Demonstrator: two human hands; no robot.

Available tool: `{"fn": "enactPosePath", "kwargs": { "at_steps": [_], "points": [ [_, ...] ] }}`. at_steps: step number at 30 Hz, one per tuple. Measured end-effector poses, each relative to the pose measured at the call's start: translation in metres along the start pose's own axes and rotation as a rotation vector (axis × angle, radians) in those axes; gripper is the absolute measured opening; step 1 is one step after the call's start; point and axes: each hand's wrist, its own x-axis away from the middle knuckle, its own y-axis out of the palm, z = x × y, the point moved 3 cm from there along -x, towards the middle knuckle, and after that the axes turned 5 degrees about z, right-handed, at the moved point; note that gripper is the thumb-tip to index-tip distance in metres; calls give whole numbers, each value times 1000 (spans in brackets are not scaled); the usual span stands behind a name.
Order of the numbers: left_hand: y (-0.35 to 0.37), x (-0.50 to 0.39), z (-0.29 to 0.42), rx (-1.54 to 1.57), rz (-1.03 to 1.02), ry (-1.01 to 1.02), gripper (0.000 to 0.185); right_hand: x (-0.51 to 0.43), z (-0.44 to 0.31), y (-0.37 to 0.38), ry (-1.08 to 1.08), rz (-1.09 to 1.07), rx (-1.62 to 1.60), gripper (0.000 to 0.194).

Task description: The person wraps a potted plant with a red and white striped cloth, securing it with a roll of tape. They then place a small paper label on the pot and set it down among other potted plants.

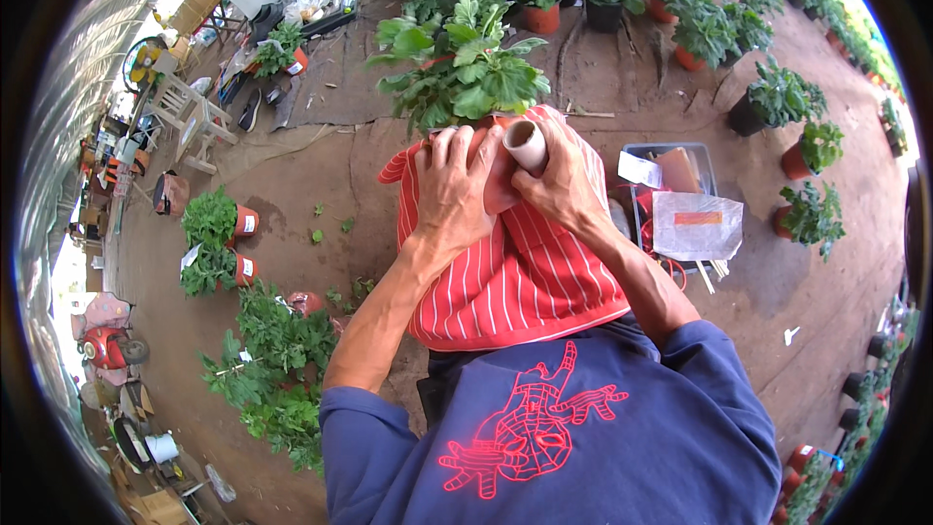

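A leafy potted plant (466, 73) lies tilted across my lap, its foliage pointing away from me. Its terracotta-coloured pot (501, 189) rests on a red apron with white stripes (503, 292). My left hand (453, 186) grips the pot from above, fingers spread over its side. In my right hand (565, 179) is a small whitish roll with a hollow core (526, 147), held close against the pot. What lies on the pot's underside is hidden.
At my right stands a clear plastic bin (692, 153) with papers and a translucent sheet (697, 226) on top. Potted plants (288, 350) stand on the left, more (539, 14) ahead. Wooden stools (200, 127) and sandals (250, 111) are at the far left.
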Motion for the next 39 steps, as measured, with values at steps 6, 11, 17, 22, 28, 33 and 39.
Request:
{"fn": "enactPosePath", "kwargs": {
  "at_steps": [6,11,17,22,28,33,39],
  "points": [
    [2,-8,-12,56,54,-22,88,7,-22,23,-216,-31,171,49],
    [-4,-7,-26,109,42,30,104,51,-27,32,-440,17,293,38],
    [-1,-3,-32,-88,-145,121,100,80,1,43,-586,153,257,41],
    [-18,-10,-37,50,-381,109,111,95,18,51,-624,191,271,49],
    [-22,-11,-38,174,-460,23,116,109,21,50,-506,111,181,50],
    [-9,-2,-20,53,-211,43,119,112,26,48,-310,-16,-3,46],
    [5,3,-18,5,-29,14,118,115,39,45,-100,-95,-142,27]
  ]
}}
